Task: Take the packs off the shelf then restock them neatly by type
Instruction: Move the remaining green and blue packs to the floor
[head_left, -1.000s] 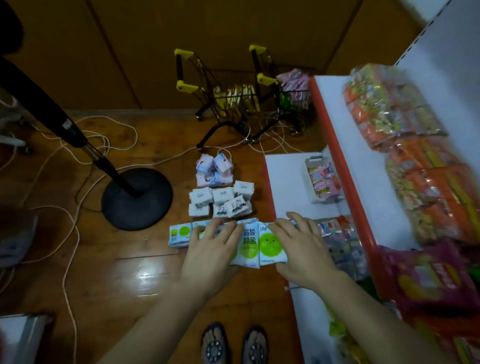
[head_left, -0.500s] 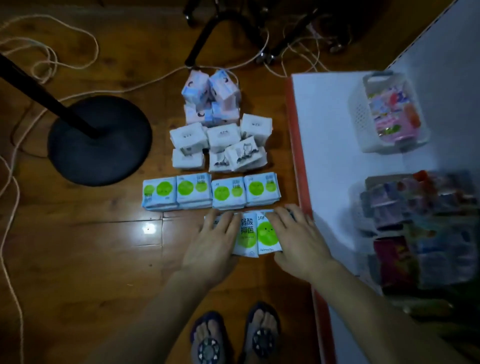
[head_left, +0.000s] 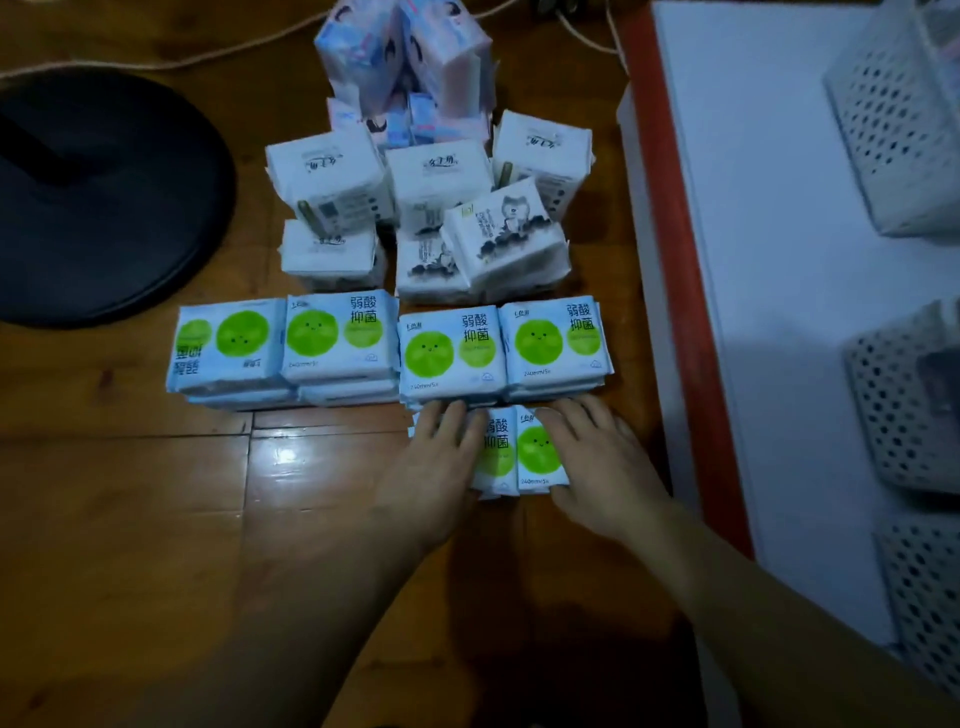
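On the wooden floor (head_left: 156, 519), just in front of the person, two green-dot packs (head_left: 514, 452) lie flat, side by side, between the two hands. Their printed faces look up. The Chinese text and the line "240mm/5" read upright from the person's side, so the tops of the packs point away from the person, toward the row behind. Each pack is a little longer from near to far than from left to right.

The left hand (head_left: 436, 467) lies flat on the left pack and covers most of it; the fingers are straight and reach to the far edge. The right hand (head_left: 597, 462) rests on the right side of the right pack with the fingers straight and a little spread. Neither hand curls around the packs; both only press on them from the outer sides, so the visible middle part of the pair is in the gap between the hands.

Just behind, touching or nearly touching the fingertips, stands a row of green-dot packs (head_left: 389, 348) in four small stacks; the leftmost is turned upside down. Farther away are white packs (head_left: 431, 208) in an untidy group, and behind them pink and blue packs (head_left: 405, 57).

To the right runs the white shelf (head_left: 779, 260) with a red edge; white perforated baskets (head_left: 904, 130) stand on it. At the left lies a black round stand base (head_left: 104, 197).
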